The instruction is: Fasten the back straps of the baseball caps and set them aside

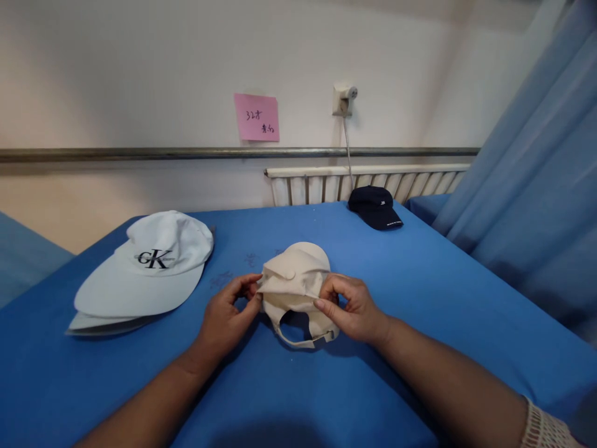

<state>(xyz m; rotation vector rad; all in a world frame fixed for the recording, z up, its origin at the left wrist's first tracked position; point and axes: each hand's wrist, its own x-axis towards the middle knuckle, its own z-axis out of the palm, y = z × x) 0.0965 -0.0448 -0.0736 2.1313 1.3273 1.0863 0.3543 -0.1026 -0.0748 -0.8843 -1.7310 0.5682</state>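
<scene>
A beige baseball cap (296, 274) is on the blue-covered bed in front of me, its back strap and buckle toward me and its brim pointing away. Its crown is partly folded in. My left hand (232, 312) pinches the cap's left side between thumb and fingers. On the opposite side, my right hand (352, 306) grips the fabric the same way, thumb on top. The cap's inside is mostly hidden, though a dark gap shows through the strap opening.
Stacked white caps (153, 267) with black lettering lie at the left. A navy cap (373, 205) sits at the back right, near a radiator (321, 186). Behind are a metal rail (186, 153), a pink note (257, 118) and a plugged socket (342, 101). Blue curtains (527, 193) hang at the right.
</scene>
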